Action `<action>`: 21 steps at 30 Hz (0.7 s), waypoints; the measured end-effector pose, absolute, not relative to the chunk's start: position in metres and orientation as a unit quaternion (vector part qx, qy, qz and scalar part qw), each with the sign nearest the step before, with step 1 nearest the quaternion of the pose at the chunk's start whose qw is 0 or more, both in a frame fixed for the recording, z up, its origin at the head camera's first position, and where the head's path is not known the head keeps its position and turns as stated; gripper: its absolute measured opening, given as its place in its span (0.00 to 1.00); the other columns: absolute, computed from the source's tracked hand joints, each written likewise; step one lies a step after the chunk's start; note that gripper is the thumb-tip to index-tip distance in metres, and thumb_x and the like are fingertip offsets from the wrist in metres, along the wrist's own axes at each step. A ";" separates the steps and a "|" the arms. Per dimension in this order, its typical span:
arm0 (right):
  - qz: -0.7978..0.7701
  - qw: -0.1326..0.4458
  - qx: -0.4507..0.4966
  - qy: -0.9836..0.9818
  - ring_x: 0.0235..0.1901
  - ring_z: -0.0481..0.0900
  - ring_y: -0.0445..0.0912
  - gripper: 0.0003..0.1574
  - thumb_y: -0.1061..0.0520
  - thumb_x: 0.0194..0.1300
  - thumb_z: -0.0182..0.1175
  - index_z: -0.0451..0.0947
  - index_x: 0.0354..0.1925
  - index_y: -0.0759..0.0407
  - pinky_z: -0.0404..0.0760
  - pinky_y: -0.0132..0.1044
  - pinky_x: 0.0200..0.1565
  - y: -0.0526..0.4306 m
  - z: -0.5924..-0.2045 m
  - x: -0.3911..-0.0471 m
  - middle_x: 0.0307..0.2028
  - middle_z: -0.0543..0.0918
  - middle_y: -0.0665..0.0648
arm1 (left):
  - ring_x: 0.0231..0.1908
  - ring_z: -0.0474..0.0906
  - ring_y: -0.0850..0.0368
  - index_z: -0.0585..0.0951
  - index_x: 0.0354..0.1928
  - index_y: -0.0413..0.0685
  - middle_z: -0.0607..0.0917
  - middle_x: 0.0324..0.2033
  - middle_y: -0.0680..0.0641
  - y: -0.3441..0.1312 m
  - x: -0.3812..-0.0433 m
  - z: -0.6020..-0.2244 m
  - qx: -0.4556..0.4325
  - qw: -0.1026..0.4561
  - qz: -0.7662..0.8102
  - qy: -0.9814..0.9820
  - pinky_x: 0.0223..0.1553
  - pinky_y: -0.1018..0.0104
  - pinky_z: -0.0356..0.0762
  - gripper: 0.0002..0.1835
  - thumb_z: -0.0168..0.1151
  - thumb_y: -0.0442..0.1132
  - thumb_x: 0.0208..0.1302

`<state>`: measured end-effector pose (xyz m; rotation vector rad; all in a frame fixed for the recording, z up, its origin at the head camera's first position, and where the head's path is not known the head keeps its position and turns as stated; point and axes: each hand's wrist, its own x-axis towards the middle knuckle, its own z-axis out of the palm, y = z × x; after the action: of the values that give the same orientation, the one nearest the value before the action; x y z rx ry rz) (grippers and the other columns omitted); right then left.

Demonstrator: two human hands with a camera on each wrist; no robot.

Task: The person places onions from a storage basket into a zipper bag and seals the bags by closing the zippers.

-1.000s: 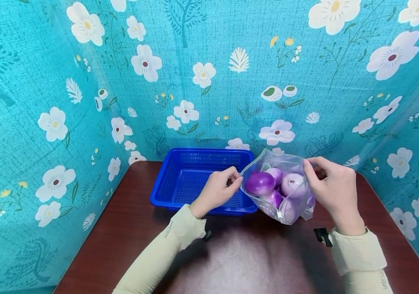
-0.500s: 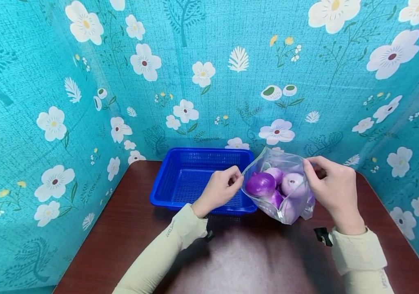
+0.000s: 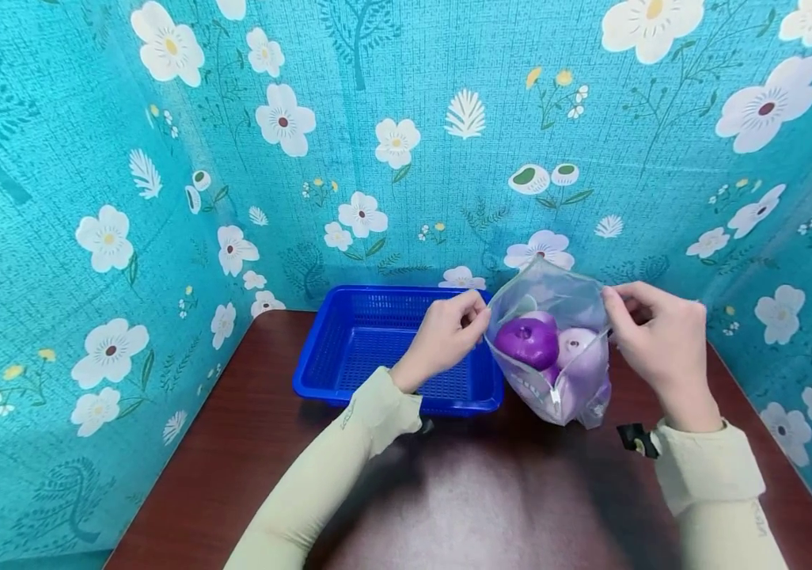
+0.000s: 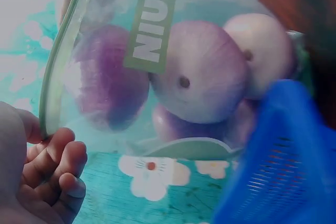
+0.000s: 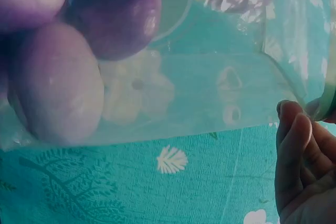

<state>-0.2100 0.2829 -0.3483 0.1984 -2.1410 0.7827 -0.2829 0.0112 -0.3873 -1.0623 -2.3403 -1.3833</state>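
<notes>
A clear zip bag point(image 3: 541, 396) hangs open-mouthed between both hands at the basket's right. My left hand point(image 3: 446, 332) pinches the left side of its rim, and my right hand point(image 3: 658, 336) pinches the right side. Inside sit several purple onions; a dark purple onion point(image 3: 529, 342) lies on top, beside a paler onion point(image 3: 577, 346). In the left wrist view, onions point(image 4: 199, 72) show through the printed bag wall, and the left fingers point(image 4: 58, 156) hold its green zip edge. The right wrist view has the fingertips point(image 5: 294, 124) at the bag's other corner.
A blue plastic basket point(image 3: 306, 384) with mesh walls stands at the back of the dark brown table point(image 3: 449, 507), just left of the bag. A turquoise flowered cloth point(image 3: 377, 95) hangs behind and along both sides.
Both hands have raised the bag and shifted it slightly right. Its mouth now stands higher, and the onions have settled lower inside.
</notes>
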 end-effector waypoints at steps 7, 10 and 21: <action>0.378 0.379 0.013 -0.844 0.12 0.72 0.25 0.16 0.50 0.71 0.66 0.91 0.37 0.61 0.65 0.23 0.16 0.301 -0.330 -0.225 0.14 0.74 0.27 | 0.16 0.78 0.58 0.78 0.34 0.44 0.82 0.20 0.48 0.028 -0.301 -0.355 -0.346 0.105 -0.529 -0.768 0.22 0.66 0.79 0.13 0.52 0.40 0.79; 0.391 0.361 -0.016 -0.846 0.12 0.73 0.27 0.17 0.49 0.71 0.64 0.91 0.39 0.60 0.66 0.24 0.16 0.307 -0.324 -0.230 0.13 0.74 0.27 | 0.15 0.77 0.57 0.78 0.34 0.43 0.82 0.20 0.47 0.034 -0.305 -0.345 -0.339 0.102 -0.539 -0.764 0.21 0.65 0.80 0.13 0.52 0.39 0.79; 0.438 0.318 -0.029 -0.840 0.12 0.79 0.36 0.23 0.45 0.73 0.62 0.89 0.43 0.63 0.77 0.23 0.22 0.311 -0.308 -0.233 0.16 0.80 0.34 | 0.15 0.77 0.50 0.79 0.35 0.40 0.82 0.20 0.47 0.053 -0.306 -0.322 -0.332 0.109 -0.565 -0.747 0.21 0.64 0.79 0.13 0.52 0.39 0.80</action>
<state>-0.2334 0.3113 -0.3078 -0.0771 -2.2099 1.1529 -0.3059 0.0532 -0.3223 -0.9774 -2.1961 -1.6618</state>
